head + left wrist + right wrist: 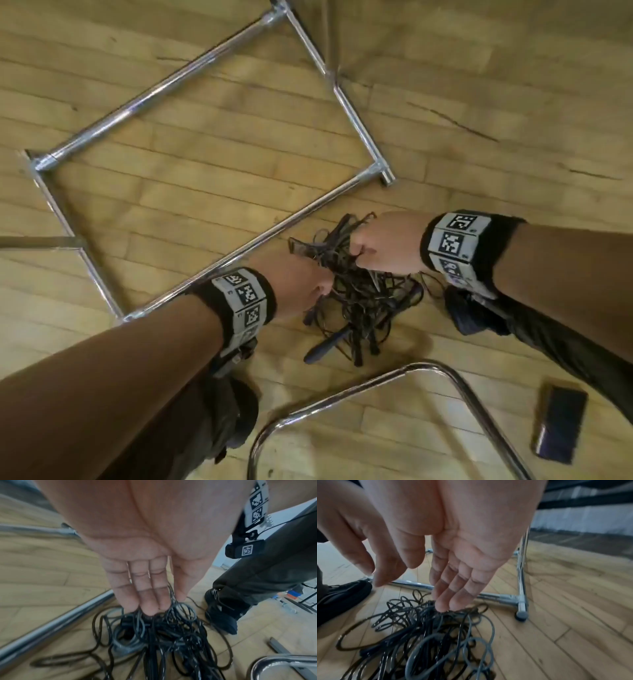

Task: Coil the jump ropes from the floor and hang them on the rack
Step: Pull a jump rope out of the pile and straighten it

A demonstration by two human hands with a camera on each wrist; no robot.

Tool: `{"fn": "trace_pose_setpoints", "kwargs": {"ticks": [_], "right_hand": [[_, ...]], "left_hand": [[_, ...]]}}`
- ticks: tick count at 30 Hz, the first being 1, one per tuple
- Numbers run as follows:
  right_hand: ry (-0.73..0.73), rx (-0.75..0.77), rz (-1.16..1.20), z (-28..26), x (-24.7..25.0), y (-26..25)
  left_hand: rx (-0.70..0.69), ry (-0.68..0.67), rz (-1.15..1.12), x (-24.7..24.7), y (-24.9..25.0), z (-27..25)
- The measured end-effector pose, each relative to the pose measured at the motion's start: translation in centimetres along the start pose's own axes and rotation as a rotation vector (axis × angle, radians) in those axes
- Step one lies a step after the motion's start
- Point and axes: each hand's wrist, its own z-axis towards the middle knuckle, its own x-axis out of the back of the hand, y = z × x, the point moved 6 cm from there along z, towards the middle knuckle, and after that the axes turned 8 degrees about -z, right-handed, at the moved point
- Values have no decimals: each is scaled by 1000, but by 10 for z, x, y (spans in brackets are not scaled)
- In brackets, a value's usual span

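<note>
A tangle of black jump ropes (pixel 356 301) lies on the wooden floor between my feet. My left hand (pixel 301 287) reaches down into its near-left side with the fingers (pixel 147 595) straight. A few cords run up between the thumb and index finger, pinched there. My right hand (pixel 383 243) hangs over the far-right side of the jump ropes (pixel 428 635), fingers (pixel 453 588) nearly straight, the tips touching the top of the pile and the thumb apart. The chrome rack (pixel 191 68) has its base frame on the floor just beyond the ropes.
A bent chrome tube (pixel 428 368) arches close in front of me. A dark phone (pixel 560 423) lies on the floor at the lower right. My shoes (pixel 476 315) stand on either side of the pile. A rack foot with a grey cap (pixel 521 613) sits right of the ropes.
</note>
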Motion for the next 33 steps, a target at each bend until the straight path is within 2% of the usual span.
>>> {"fn": "trace_pose_setpoints", "kwargs": {"ticks": [5,9,14,20,26,30,33], "right_hand": [[-110,-24,58,29,-36,13],[-91,-33,69,45,-45,17],[-27,4,92,57,-46,12],[22,49,81,60,-47,7],[215,69,102,51,-35,4],[244,148,67,40,-30,-9],[244,176,104,28,-17,-20]], "left_hand": [[73,-109,-84,-42,-27,39],[128,-123,-156,-71,-45,67],[162,-167,-37,-94,-45,84],[137,-66,-18,-84,-49,88],[87,96,-312,-54,-47,69],[12,130,-442,-24,-38,40],[29,214,-505,5,-33,9]]}}
